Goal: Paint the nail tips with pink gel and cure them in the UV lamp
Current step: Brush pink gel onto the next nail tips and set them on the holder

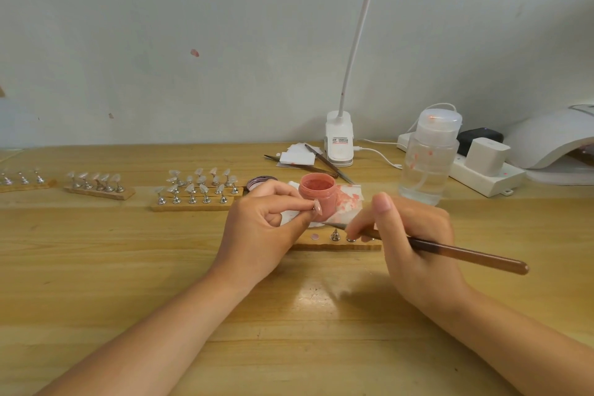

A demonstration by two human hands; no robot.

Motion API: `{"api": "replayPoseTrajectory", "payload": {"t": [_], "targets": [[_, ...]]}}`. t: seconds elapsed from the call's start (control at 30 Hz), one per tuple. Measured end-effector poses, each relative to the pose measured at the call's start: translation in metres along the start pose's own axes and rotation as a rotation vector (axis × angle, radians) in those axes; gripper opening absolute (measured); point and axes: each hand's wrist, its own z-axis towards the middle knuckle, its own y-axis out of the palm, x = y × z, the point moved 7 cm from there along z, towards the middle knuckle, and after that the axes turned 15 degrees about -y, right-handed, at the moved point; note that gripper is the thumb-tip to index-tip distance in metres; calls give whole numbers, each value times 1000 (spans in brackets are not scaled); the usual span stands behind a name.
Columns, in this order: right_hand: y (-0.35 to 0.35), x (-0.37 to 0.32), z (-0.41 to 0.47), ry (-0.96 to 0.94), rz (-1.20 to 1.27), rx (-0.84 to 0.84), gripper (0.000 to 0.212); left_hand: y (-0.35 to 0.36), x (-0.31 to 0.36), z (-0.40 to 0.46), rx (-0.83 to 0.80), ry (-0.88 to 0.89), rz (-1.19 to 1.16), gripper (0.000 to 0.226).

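Head view, from the left edge of the wooden table (96,267): a wooden strip (25,185) carries 3 small metal stands, and just to its right a second strip (99,192) carries a cluster of stands with clear nail tips. Nearer the middle, a longer wooden holder (193,204) bears 2 rows of stands topped with clear nail tips (199,185). A round lid (261,182) lies just beyond the left hand.

The left hand (260,235) has its fingers curled and pinches a nail tip on its stand (317,206) between thumb and fingertips, holding it up just in front of the open jar of pink gel (318,194). The jar stands on a white wipe stained pink (348,202). Below the jar, between the 2 hands, lies another wooden strip (334,246) with a pink disc and a metal cone stand on it.

Behind the jar, white paper pieces (297,156) and 2 thin tools (324,164) lie near the clip base of a white gooseneck lamp (339,141).

The right hand (414,241) grips a brown brush (466,255) like a pen, its thin tip pointing left toward the held nail tip and its handle reaching out to the right. Whether the bristles touch the tip cannot be told.

Beyond that hand stands a clear pump bottle (429,161), then a white power strip (485,177) with a white plug block, and at the far right edge the white UV lamp (553,141).
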Motion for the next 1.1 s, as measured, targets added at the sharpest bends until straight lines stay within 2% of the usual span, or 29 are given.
{"api": "replayPoseTrajectory", "payload": {"t": [0.07, 0.13, 0.2, 0.43, 0.53, 0.67, 0.77, 0.87, 1.0, 1.1], "targets": [[0, -1, 2, -6, -16, 14, 54, 1, -1, 1, -3, -8, 13, 10], [2, 0, 1, 2, -35, -4, 49, 1, -1, 1, 6, -3, 26, 23], [3, 2, 0, 15, -13, -13, 53, 0, 0, 0, 18, 15, 35, 31], [2, 0, 2, 2, -34, -9, 53, 1, 0, 0, 6, -14, -10, 15], [-1, 0, 2, 6, 7, 15, 56, 0, 0, 0, 10, -18, -5, 20], [2, 2, 1, 19, -24, -1, 44, 1, -1, 1, -14, -20, 5, 19], [0, 2, 1, 26, -11, 19, 47, 1, 0, 1, -5, -14, -12, 28], [0, -1, 3, 10, -39, 28, 43, 2, 0, 1, -20, -20, -10, 23], [1, 4, 0, 67, 1, 10, 47, 1, -2, 1, -17, -24, -3, 30], [-1, 0, 2, 31, -14, 38, 44, 2, 1, 0, -33, -3, -8, 15]]}}
